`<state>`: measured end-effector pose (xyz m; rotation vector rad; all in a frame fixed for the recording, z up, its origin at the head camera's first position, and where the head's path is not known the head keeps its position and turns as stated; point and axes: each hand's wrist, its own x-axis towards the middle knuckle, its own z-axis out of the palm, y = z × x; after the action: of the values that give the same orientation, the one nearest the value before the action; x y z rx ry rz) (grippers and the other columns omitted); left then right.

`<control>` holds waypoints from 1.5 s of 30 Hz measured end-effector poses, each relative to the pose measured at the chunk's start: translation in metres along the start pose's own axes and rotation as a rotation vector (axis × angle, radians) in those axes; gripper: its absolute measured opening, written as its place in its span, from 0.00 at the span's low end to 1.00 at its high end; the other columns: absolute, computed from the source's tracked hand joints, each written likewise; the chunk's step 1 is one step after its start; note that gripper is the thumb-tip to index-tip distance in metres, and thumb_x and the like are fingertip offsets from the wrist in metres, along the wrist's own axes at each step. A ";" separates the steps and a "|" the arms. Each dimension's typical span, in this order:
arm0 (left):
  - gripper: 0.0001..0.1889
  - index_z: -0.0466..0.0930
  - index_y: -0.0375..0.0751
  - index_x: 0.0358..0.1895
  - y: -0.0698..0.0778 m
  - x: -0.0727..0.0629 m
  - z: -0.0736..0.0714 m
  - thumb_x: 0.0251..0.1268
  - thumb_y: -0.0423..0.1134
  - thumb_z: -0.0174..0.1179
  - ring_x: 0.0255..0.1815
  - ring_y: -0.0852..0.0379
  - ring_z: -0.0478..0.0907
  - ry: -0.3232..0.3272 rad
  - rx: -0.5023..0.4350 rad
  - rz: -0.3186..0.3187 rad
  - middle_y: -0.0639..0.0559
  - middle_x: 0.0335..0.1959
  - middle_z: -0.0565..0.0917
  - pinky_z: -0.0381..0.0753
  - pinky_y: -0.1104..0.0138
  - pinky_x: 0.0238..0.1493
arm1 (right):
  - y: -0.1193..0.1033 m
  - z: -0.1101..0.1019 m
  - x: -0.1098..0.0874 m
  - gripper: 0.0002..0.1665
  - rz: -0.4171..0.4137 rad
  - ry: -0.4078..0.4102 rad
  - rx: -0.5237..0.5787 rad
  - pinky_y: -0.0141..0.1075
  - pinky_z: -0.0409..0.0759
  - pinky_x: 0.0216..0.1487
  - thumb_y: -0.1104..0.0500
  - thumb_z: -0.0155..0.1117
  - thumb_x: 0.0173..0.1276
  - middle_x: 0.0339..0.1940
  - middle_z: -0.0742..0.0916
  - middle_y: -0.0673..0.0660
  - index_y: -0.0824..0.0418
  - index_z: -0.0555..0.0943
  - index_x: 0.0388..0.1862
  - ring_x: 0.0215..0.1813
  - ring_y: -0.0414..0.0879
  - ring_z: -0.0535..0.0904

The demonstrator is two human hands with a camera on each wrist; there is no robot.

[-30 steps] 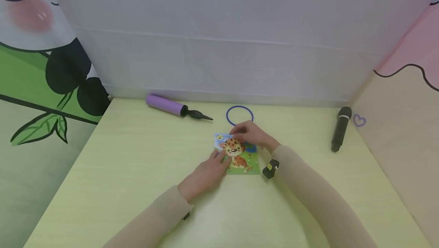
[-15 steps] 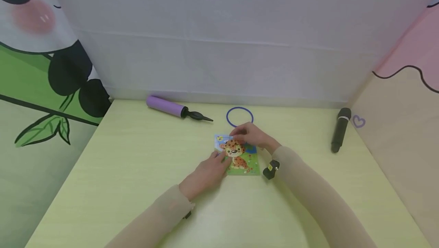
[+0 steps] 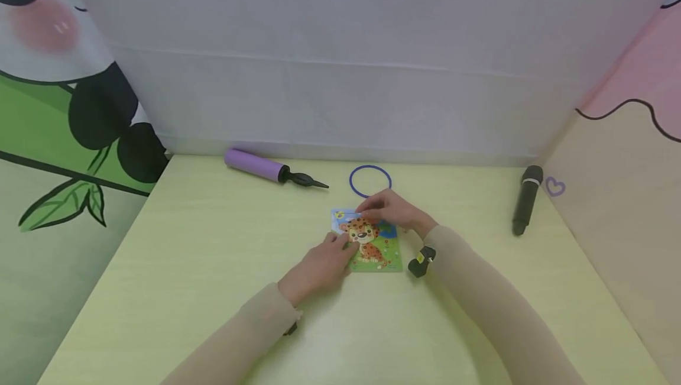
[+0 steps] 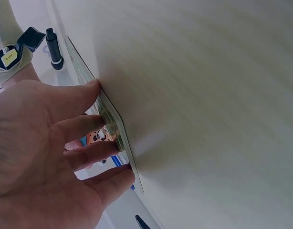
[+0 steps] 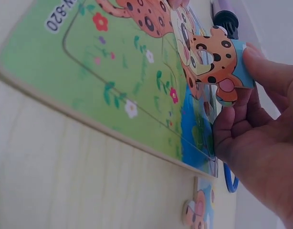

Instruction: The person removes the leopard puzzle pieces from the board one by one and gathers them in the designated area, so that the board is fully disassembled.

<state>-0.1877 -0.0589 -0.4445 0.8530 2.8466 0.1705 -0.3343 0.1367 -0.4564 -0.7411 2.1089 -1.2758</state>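
A jigsaw puzzle board (image 3: 390,259) with a spotted leopard cub on a green meadow lies on the table. My left hand (image 3: 323,264) rests at its left side; the left wrist view shows the fingertips (image 4: 113,145) touching the board's edge. At the top of the board, my right hand (image 3: 391,207) pinches a puzzle piece (image 5: 218,59) between thumb and fingers. That piece carries a cub's ear and eye, and stands tilted up from the board in the right wrist view. Another loose puzzle piece (image 5: 198,210) lies on the table beside the board's right side.
Behind the board lies a blue ring (image 3: 370,166). A purple hand pump (image 3: 255,164) with a black nozzle lies at the back left. A black microphone (image 3: 527,201) is near the right edge. Cloth walls (image 3: 340,101) enclose the table's back and sides.
Both hands keep nearly the same place on the board. The whole head view shifts slightly; no object visibly moves on the table.
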 end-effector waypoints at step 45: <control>0.27 0.66 0.41 0.68 -0.001 -0.001 -0.002 0.69 0.42 0.58 0.55 0.46 0.65 -0.025 -0.022 0.006 0.45 0.55 0.68 0.80 0.68 0.32 | 0.010 -0.045 -0.035 0.09 0.056 0.133 -0.187 0.39 0.76 0.31 0.60 0.59 0.71 0.28 0.83 0.59 0.64 0.83 0.42 0.30 0.53 0.77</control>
<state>-0.1878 -0.0598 -0.4426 0.8536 2.8144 0.1898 -0.3432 0.1919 -0.4422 -0.6860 2.3639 -1.1366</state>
